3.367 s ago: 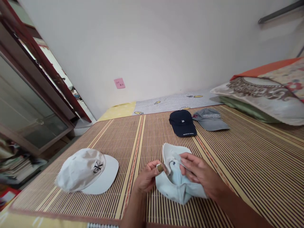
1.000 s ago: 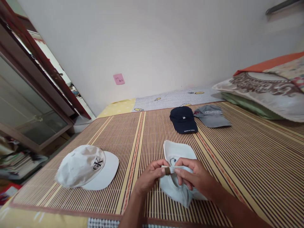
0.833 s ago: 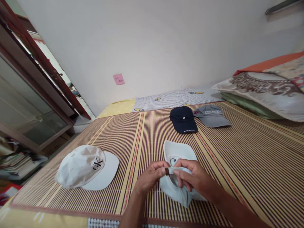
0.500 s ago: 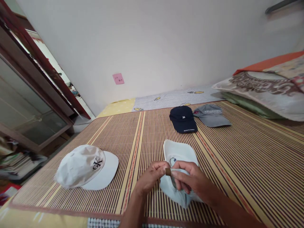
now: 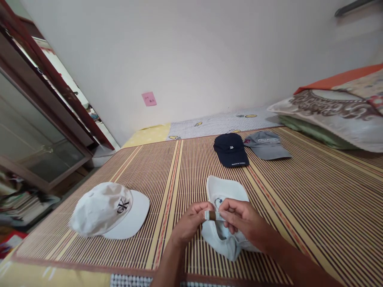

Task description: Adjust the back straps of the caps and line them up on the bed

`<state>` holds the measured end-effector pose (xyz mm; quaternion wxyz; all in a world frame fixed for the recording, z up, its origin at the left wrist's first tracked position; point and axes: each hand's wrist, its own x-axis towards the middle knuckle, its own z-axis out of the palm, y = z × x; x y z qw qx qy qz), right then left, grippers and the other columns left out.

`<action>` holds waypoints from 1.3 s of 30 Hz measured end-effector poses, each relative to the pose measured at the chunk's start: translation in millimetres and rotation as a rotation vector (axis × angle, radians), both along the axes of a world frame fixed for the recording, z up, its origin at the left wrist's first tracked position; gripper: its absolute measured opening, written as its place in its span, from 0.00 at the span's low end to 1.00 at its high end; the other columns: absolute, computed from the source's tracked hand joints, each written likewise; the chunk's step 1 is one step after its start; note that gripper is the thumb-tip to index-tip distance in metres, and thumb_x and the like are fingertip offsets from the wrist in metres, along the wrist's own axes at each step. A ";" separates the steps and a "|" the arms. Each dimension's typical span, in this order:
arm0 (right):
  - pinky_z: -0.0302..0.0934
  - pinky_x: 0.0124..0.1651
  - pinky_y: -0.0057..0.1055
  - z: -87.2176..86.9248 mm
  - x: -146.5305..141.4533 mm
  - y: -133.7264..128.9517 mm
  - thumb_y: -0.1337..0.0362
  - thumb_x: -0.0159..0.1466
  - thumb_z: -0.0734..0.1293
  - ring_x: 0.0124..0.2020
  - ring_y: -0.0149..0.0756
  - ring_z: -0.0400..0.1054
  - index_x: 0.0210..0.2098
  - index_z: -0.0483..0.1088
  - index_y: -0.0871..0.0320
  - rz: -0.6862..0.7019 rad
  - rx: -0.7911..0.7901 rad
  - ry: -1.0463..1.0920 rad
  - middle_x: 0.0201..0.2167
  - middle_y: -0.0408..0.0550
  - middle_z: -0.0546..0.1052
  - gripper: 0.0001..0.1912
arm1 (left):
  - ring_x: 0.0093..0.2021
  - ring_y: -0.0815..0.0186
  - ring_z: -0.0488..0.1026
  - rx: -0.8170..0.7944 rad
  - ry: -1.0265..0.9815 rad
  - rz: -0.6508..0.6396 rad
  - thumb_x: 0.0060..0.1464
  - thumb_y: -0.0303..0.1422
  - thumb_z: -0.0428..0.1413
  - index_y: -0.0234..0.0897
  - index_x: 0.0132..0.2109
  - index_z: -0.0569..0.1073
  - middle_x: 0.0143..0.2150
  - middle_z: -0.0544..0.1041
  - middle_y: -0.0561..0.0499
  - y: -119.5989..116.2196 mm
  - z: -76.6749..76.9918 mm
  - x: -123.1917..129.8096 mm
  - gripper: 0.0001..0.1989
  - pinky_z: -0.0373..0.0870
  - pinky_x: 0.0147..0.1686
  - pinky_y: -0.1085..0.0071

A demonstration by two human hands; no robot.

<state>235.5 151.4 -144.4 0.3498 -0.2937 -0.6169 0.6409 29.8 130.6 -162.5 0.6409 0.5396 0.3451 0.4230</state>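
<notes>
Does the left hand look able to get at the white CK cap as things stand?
Probably yes: only the striped mat shows between the left hand and the white CK cap. However, its fingers are pinching the strap of the pale blue cap, so they would likely need to let go first.

Left of the fingers point(image 5: 202, 215), a hand could pass over flat brown-and-tan striped mat point(image 5: 167, 171) until the white round-crowned cloth cap point(image 5: 101, 209). Just beyond them, the pale-blue curved-brimmed cloth cap point(image 5: 229, 190) blocks; farther, navy point(image 5: 229, 149) and grey cloth caps point(image 5: 267, 146). Rightward, open mat reaches the brown-patterned white cushion point(image 5: 329, 109).
</notes>
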 end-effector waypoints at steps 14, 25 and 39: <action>0.61 0.37 0.31 10.5 26.1 13.2 0.46 0.65 0.71 0.31 0.33 0.68 0.36 0.74 0.58 0.241 -0.004 -0.054 0.29 0.45 0.77 0.20 | 0.26 0.71 0.52 -0.032 -0.085 0.049 0.56 0.48 0.62 0.36 0.30 0.67 0.27 0.62 0.55 0.4 -1.5 0.1 0.21 0.48 0.27 0.71; 0.54 0.30 0.28 12.6 17.3 5.1 0.51 0.65 0.71 0.25 0.29 0.59 0.31 0.73 0.57 0.183 -0.008 -0.061 0.23 0.38 0.68 0.16 | 0.27 0.71 0.50 -0.065 0.074 -0.046 0.55 0.45 0.62 0.37 0.29 0.65 0.26 0.59 0.57 0.0 2.1 1.6 0.19 0.47 0.28 0.71; 0.60 0.37 0.31 23.9 36.5 16.4 0.45 0.67 0.67 0.33 0.36 0.68 0.39 0.77 0.57 0.198 0.097 -0.204 0.32 0.46 0.77 0.21 | 0.28 0.70 0.55 -0.074 -0.070 0.058 0.50 0.43 0.64 0.36 0.28 0.68 0.27 0.64 0.54 2.2 1.1 1.0 0.18 0.49 0.28 0.71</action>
